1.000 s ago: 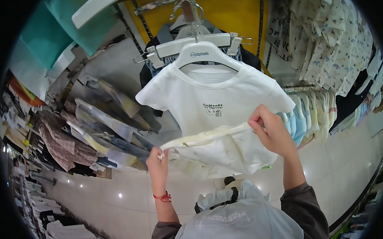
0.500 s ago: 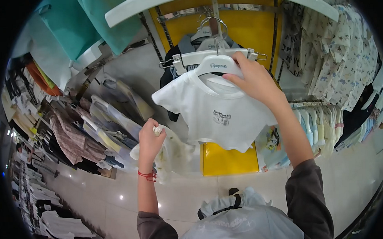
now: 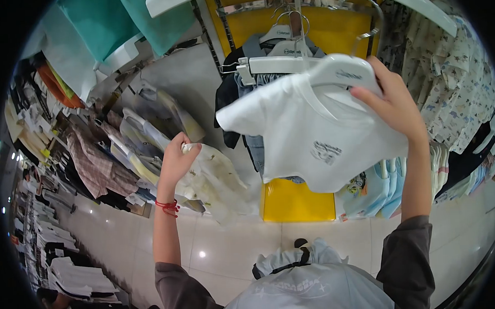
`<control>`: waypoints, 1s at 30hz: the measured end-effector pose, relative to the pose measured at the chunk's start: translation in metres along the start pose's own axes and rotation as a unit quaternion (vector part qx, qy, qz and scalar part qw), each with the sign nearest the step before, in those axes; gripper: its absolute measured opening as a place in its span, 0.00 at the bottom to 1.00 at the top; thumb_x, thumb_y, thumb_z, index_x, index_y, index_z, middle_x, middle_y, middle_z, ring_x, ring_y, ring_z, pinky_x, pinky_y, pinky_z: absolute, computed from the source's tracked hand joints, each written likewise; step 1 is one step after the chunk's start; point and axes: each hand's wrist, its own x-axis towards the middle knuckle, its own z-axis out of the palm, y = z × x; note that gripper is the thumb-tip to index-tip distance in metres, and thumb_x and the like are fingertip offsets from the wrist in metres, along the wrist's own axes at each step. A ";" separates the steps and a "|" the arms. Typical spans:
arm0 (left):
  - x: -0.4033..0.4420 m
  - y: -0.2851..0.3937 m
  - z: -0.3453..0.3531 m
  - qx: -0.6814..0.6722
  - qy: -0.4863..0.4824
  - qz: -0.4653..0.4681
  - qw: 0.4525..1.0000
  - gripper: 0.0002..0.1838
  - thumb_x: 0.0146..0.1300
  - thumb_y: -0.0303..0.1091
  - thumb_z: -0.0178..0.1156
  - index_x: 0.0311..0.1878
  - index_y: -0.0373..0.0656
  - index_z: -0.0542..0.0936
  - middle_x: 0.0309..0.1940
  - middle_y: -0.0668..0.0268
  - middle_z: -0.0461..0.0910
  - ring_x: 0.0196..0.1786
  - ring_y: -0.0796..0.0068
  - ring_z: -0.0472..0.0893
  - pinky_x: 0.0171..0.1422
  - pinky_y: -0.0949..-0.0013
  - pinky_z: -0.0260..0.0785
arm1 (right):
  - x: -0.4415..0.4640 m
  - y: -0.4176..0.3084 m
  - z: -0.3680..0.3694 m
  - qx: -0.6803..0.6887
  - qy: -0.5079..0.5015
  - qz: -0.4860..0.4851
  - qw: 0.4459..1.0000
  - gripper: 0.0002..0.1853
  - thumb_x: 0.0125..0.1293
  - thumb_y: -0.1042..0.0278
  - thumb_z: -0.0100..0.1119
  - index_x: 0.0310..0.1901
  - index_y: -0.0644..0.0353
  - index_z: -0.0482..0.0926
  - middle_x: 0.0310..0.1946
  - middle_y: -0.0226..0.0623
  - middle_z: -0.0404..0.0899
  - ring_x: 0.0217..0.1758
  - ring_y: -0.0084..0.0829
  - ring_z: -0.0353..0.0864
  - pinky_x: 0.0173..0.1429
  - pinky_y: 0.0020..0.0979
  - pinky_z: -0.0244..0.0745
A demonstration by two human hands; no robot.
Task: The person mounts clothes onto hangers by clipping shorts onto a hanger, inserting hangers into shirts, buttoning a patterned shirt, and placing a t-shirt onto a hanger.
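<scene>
The fingers [image 3: 382, 73] of the right hand [image 3: 395, 97] are clamped on the right shoulder of one white hanger [image 3: 337, 69], thumb in front; one white T-shirt [image 3: 289, 112] hangs from it, tilted, its right side partly behind the wrist. The fingers of the left hand [image 3: 177, 159] are together, pinching the top edge of one pale printed garment [image 3: 213, 175], which droops to the right. One red bracelet [image 3: 167, 207] circles the left wrist.

A gap separates the printed garment from the T-shirt's left sleeve. On the far side, two white hangers and one clip hanger [image 3: 274, 65] carry clothes. Below the T-shirt's hem shows one yellow panel [image 3: 298, 202]. Two teal garments [image 3: 101, 29] hang far left; patterned shirts [image 3: 463, 87] crowd the right hand's outer edge. Near the person, bare tiled floor [image 3: 217, 237] leaves open room below both hands.
</scene>
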 end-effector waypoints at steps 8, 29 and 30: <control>-0.007 0.019 0.016 -0.079 -0.104 -0.008 0.991 0.08 0.54 0.24 0.49 0.35 0.36 0.76 0.25 0.68 0.74 0.26 0.84 0.69 0.32 0.77 0.62 | -0.069 -0.009 0.009 -0.063 -0.085 0.025 0.994 0.15 0.58 0.63 0.62 0.41 0.63 0.73 0.31 0.47 0.77 0.34 0.45 0.79 0.39 0.33 0.72; -0.051 0.081 0.088 0.174 0.103 0.214 0.956 0.09 0.48 0.20 0.55 0.33 0.39 0.68 0.29 0.59 0.71 0.30 0.56 0.76 0.31 0.61 0.69 | -0.125 -0.019 0.080 0.048 -0.083 0.173 0.980 0.15 0.61 0.65 0.59 0.45 0.62 0.69 0.34 0.49 0.78 0.36 0.51 0.79 0.36 0.40 0.73; -0.045 0.078 0.085 0.198 0.102 0.198 0.955 0.08 0.50 0.21 0.55 0.33 0.39 0.67 0.28 0.58 0.71 0.30 0.55 0.76 0.30 0.60 0.69 | -0.126 -0.022 0.081 0.034 -0.081 0.174 0.981 0.15 0.61 0.65 0.59 0.45 0.62 0.69 0.34 0.49 0.78 0.35 0.51 0.79 0.36 0.41 0.73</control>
